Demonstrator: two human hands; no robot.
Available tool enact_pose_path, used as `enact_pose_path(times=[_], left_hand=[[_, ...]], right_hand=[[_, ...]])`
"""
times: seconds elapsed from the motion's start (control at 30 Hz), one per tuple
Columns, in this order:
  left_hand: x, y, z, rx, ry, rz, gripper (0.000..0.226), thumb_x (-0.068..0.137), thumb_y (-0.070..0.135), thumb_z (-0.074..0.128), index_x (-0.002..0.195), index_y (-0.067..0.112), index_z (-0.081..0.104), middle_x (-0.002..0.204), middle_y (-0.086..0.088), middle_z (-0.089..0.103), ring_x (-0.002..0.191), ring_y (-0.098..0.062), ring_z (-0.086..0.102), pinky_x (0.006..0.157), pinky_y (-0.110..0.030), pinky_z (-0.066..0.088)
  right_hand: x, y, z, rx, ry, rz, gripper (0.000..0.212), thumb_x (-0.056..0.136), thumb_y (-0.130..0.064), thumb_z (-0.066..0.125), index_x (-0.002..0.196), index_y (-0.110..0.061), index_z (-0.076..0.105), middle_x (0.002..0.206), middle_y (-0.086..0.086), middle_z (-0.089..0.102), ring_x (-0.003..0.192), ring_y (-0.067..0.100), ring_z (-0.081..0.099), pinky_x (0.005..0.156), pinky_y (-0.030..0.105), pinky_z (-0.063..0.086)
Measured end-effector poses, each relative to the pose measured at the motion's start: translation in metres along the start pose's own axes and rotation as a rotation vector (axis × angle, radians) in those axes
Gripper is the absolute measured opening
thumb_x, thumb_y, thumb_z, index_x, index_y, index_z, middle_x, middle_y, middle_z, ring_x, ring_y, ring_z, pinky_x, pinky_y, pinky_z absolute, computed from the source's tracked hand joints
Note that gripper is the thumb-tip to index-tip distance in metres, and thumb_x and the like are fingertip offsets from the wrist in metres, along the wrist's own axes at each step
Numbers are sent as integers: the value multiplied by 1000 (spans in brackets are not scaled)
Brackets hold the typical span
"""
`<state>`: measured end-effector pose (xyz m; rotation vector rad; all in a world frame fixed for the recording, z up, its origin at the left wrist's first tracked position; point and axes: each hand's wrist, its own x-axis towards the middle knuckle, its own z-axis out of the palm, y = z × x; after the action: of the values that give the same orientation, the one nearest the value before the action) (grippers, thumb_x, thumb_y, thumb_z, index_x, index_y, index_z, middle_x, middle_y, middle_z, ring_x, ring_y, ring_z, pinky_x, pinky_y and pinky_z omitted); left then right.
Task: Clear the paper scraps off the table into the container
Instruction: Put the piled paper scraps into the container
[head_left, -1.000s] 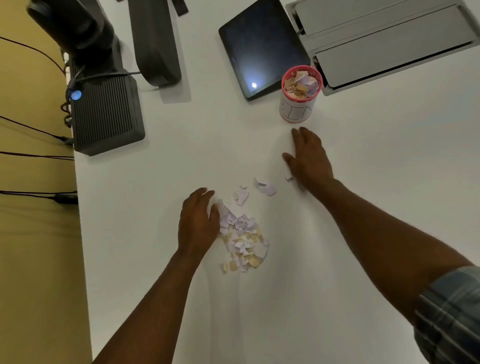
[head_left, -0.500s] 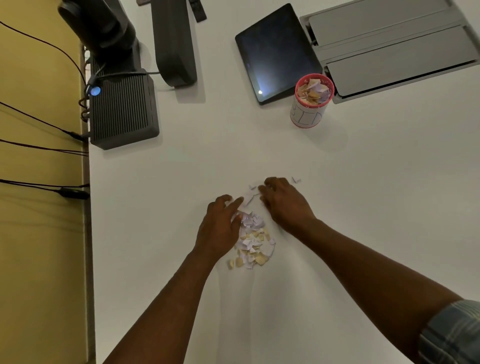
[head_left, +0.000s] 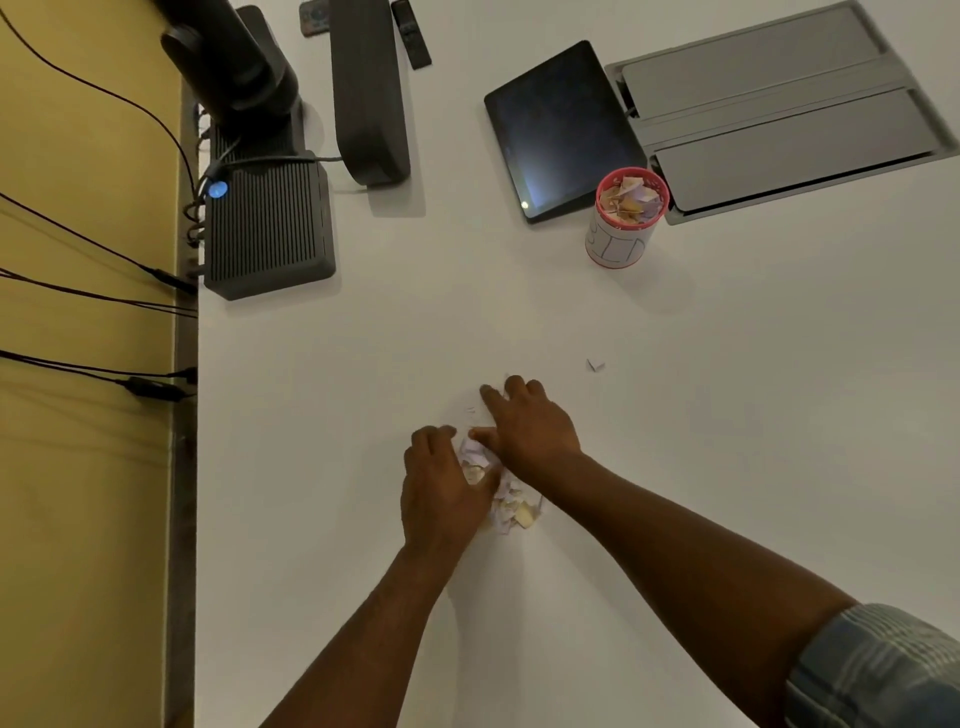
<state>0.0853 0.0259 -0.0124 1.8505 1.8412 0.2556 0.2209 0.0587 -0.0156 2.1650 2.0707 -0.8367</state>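
A pile of white and yellow paper scraps lies on the white table, squeezed between my two hands. My left hand cups the pile from the left, fingers curled against it. My right hand presses in from the right and far side, covering part of the pile. One stray scrap lies alone beyond my right hand. The container, a white cup with a red rim, stands upright at the far right, holding several scraps.
A dark tablet lies just left of the cup, and a grey hatch panel is set in the table behind it. A black ribbed box, a camera and a dark speaker bar stand at the far left by the table edge, with cables.
My right hand has swept from near the cup back to the pile, pushing loose scraps together. Both hands now close in on the pile. One scrap stays behind.
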Motion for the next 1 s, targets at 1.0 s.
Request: enact_pose_path(times=[1.0], left_hand=[[43, 14, -31, -430, -38, -68, 8, 78, 13, 75, 86, 11, 76, 78, -1, 73, 68, -13, 69, 65, -12, 53]], right_hand=[[3, 81, -114, 566, 254, 190, 9, 83, -17, 70, 88, -12, 76, 85, 0, 73, 60, 6, 58, 54, 11, 44]])
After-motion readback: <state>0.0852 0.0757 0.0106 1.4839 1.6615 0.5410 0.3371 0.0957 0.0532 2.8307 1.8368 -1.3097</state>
